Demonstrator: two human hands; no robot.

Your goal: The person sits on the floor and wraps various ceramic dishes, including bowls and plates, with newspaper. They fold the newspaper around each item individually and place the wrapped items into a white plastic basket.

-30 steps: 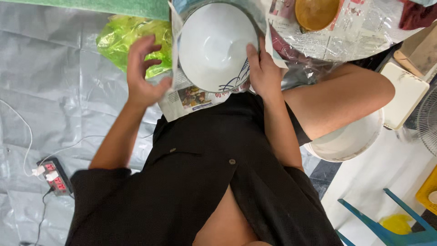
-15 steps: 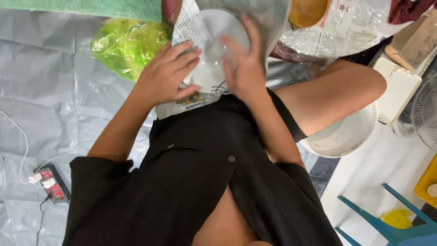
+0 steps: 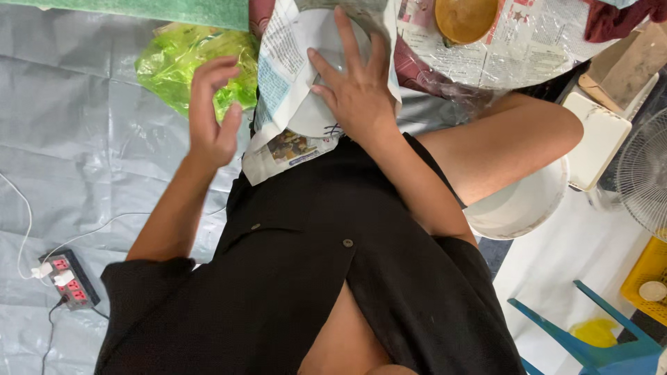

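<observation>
One white bowl (image 3: 316, 83) lay on the lap, half folded in newspaper (image 3: 281, 104). The right hand (image 3: 358, 87) pressed flat and open on it; the left hand (image 3: 212, 114) hovered open beside. It looked hard, breakable and slippery, best cradled underneath through the paper.

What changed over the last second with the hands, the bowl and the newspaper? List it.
The newspaper has been folded up over the white bowl. The right hand moved onto it and presses flat; the left hand let go and lifted clear. The green bag stayed put.
</observation>
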